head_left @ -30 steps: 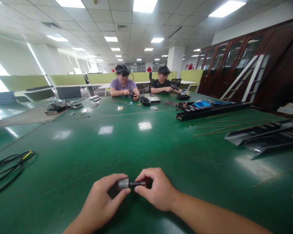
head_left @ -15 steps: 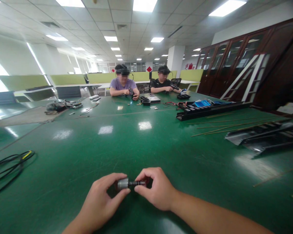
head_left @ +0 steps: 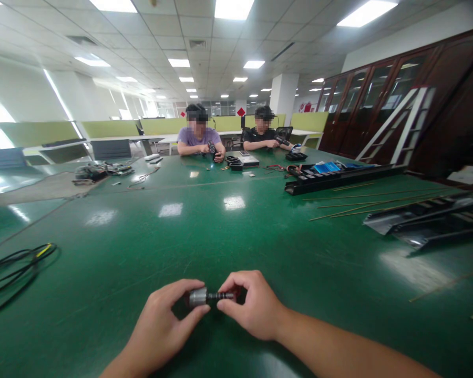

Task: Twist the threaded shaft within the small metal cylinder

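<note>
A small silver metal cylinder is pinched between the thumb and fingers of my left hand. From its right end runs a dark, ribbed shaft, lying level and in line with the cylinder. My right hand closes its thumb and forefinger round the shaft's far end, whose tip is partly hidden by the fingers. Both hands are low over the green table, close together. What exact kind of part this is cannot be made out.
Coiled black cable lies at the left. Black metal channels and thin rods are on the right, with a longer channel behind. Two people sit across the table, each holding a drill-like tool. A stepladder stands by the cabinets.
</note>
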Tool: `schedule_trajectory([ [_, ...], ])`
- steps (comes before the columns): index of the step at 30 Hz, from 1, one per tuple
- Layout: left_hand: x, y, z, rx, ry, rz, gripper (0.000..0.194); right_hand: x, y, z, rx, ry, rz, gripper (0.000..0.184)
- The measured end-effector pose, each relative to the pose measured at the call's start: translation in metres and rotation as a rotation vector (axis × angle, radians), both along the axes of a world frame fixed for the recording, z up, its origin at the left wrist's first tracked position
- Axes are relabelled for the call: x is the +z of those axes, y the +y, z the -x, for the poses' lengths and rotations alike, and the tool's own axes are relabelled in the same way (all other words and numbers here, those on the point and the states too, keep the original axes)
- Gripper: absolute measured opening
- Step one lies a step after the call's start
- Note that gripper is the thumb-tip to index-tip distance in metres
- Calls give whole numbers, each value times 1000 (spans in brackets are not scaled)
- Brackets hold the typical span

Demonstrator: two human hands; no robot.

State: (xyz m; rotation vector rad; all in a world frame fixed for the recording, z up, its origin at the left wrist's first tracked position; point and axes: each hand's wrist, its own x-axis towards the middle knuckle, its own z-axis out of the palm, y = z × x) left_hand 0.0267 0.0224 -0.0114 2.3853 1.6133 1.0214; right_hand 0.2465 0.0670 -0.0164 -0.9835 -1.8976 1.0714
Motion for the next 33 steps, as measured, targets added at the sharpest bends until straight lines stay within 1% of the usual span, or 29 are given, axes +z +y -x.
schedule_trajectory([
  [33,1,0,1,8,-3,-15,24,-1,0,0,-9,2,-20,6],
])
